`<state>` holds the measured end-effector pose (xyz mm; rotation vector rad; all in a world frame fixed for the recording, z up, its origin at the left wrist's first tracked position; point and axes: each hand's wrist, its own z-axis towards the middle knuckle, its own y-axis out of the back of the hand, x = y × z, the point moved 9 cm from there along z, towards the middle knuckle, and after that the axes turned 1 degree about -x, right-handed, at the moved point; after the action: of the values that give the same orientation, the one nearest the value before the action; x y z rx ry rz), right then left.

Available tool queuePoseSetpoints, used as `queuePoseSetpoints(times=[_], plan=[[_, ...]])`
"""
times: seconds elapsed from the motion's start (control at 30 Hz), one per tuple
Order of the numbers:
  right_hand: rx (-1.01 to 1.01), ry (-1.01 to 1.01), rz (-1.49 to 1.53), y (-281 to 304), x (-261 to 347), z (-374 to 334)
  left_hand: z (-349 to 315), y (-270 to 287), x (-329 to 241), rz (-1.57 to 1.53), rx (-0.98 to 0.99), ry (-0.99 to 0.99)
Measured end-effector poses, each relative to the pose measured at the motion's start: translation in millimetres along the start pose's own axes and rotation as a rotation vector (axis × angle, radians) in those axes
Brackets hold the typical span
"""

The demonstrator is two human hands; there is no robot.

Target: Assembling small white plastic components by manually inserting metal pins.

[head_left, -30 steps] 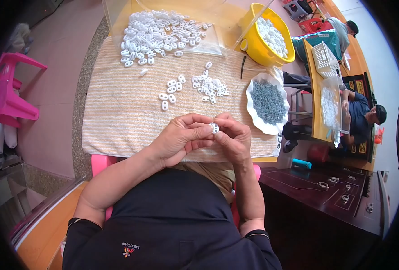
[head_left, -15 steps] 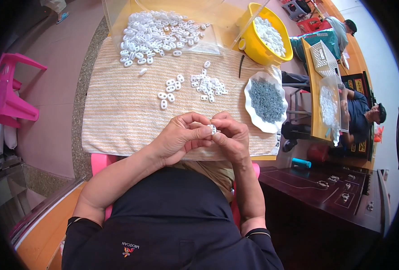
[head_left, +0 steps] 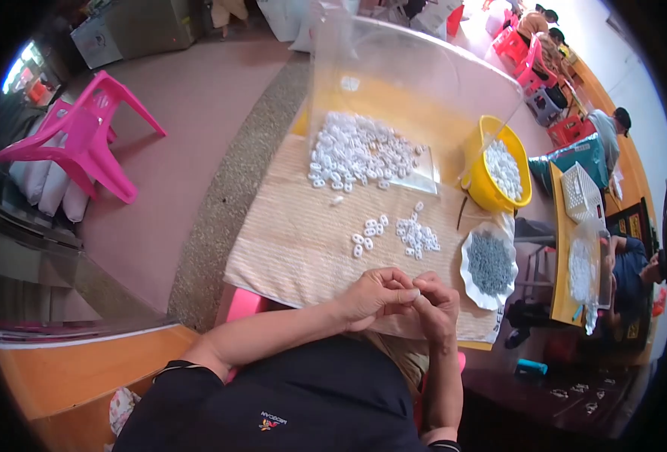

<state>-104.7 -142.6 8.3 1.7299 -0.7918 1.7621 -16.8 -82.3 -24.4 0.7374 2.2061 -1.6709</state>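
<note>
Over the near edge of a striped towel (head_left: 273,256), my left hand (head_left: 373,301) and my right hand (head_left: 437,307) meet fingertip to fingertip. Both pinch one small white plastic piece (head_left: 416,294), mostly covered by the fingers. Just beyond them lie a few white oval two-hole pieces (head_left: 368,235). To their right is a cluster of smaller white blocky pieces (head_left: 418,236). Right of my right hand stands a white wavy-rimmed dish (head_left: 466,280) filled with tiny grey-blue pieces (head_left: 490,264).
A clear plastic bin (head_left: 439,56) lies open toward me, with a heap of white oval pieces (head_left: 356,147) spilling out. Beside it are a yellow basin (head_left: 525,181) of white pieces and a thin black strip (head_left: 461,213). Pink chair (head_left: 85,143) at left; people sit at tables on the right.
My view has swung up and left, so the table sits lower and farther right in it. Both hands stay together on the white piece, which is now more hidden.
</note>
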Motion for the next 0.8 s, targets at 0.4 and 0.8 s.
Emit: queuePoseSetpoints(times=[0.4, 0.8], plan=[[-0.001, -0.076, 0.023, 0.5, -6.8, 2.5, 2.2, 6.9, -6.0, 0.060, -0.027, 0.012], [0.002, 0.021, -0.293, 7.1, -5.2, 4.6, -1.6, 5.8, -9.1, 0.078, -0.036, 0.096]])
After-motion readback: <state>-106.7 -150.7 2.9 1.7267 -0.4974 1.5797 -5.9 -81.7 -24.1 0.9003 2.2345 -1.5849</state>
